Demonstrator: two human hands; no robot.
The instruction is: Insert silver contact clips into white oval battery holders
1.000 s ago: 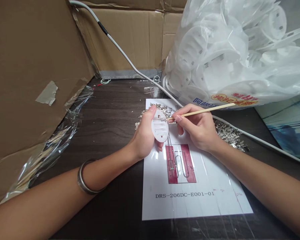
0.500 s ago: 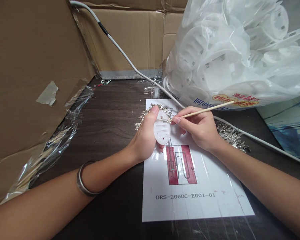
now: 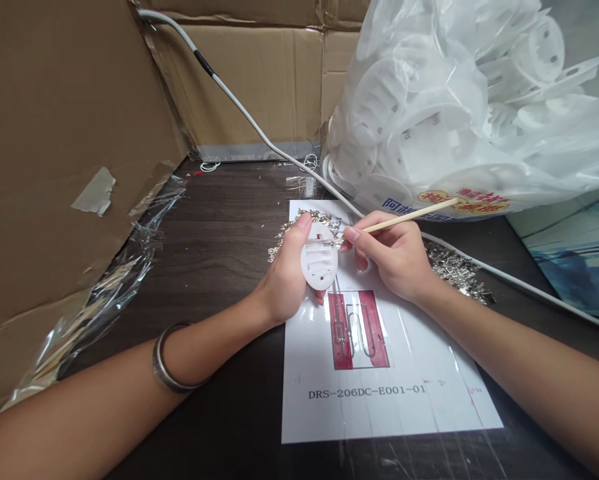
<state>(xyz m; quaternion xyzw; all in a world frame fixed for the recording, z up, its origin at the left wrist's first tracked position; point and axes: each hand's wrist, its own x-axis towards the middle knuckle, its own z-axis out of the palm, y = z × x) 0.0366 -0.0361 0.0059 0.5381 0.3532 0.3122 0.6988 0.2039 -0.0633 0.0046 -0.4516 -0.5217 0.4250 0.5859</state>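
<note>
My left hand [image 3: 286,277] grips a white oval plastic piece [image 3: 320,259] by its left side, thumb on top, above a printed sheet [image 3: 349,417]. A thin wooden stick [image 3: 409,215] is pinched in my right hand [image 3: 396,257]. The stick's lower tip is at the right edge of the plastic piece, near a slot in its upper part. Whether a small metal part sits at the tip is too small to tell. Behind my left hand lies a pile of small metal parts [image 3: 279,241], partly hidden by it.
A clear bag [image 3: 429,127] full of white plastic pieces stands at the back right. Another metal pile [image 3: 462,273] lies beyond my right wrist. A white cable [image 3: 249,119] crosses the dark table [image 3: 219,213]. Cardboard walls [image 3: 259,87] rise at the left and back.
The whole view has shifted slightly. The white piece is tilted a little more toward the camera, and the stick's tip stays at its right edge. Both hands keep their hold.
</note>
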